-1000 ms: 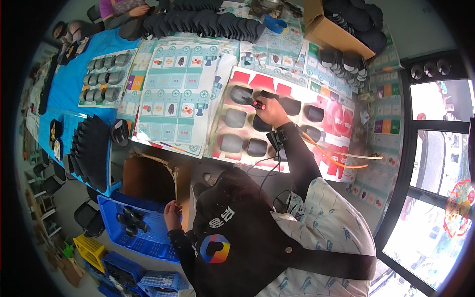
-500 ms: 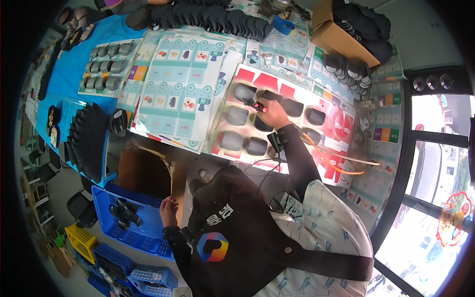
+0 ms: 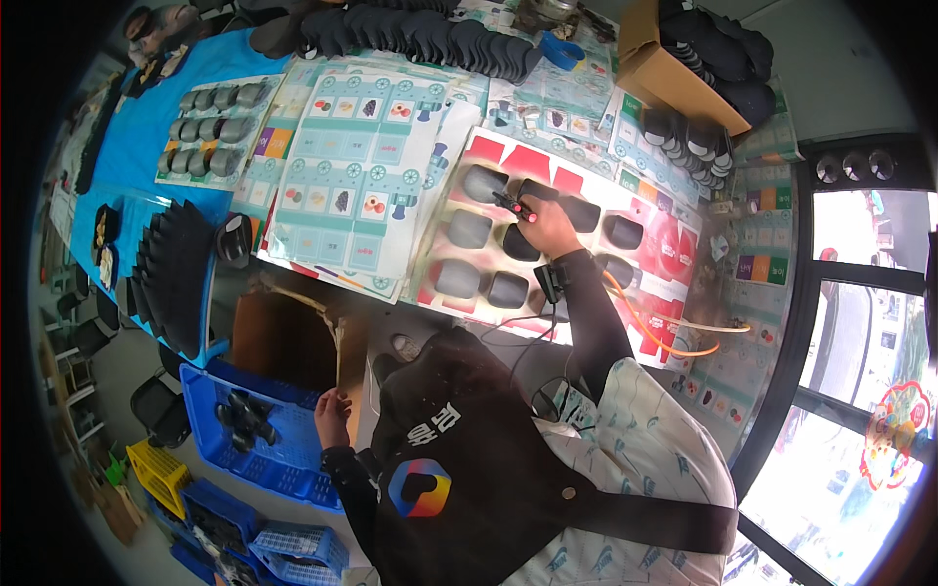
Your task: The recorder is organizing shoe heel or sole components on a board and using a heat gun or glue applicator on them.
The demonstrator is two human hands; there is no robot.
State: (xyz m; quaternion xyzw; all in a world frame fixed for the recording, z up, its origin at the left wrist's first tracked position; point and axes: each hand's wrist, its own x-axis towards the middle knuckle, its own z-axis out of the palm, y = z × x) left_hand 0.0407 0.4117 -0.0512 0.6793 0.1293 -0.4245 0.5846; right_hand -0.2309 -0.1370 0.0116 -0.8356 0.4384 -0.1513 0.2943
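Note:
My right hand (image 3: 547,227) is closed round a small dark spray gun (image 3: 512,203) with pinkish-red parts. I hold it just above a white and red board (image 3: 674,244) on the table. Dark rounded pads (image 3: 471,228) lie in rows on that board. Several on the left look greyer, with a pale haze round them. The gun's nose points toward the upper-left pad (image 3: 484,183). My left hand (image 3: 333,410) hangs low beside a cardboard box (image 3: 283,337), its fingers curled; whether they hold anything is hidden.
An orange hose (image 3: 645,327) curves across the board's right side. Printed sheets (image 3: 357,176) lie to the left. Rows of dark curved pieces (image 3: 420,39) line the back, near an open carton (image 3: 645,59). Blue crates (image 3: 220,444) stand low at left.
My right hand and the spray gun have shifted slightly right over the board, and the hose has moved with them. My left hand stays put. Another person at the far upper left has moved.

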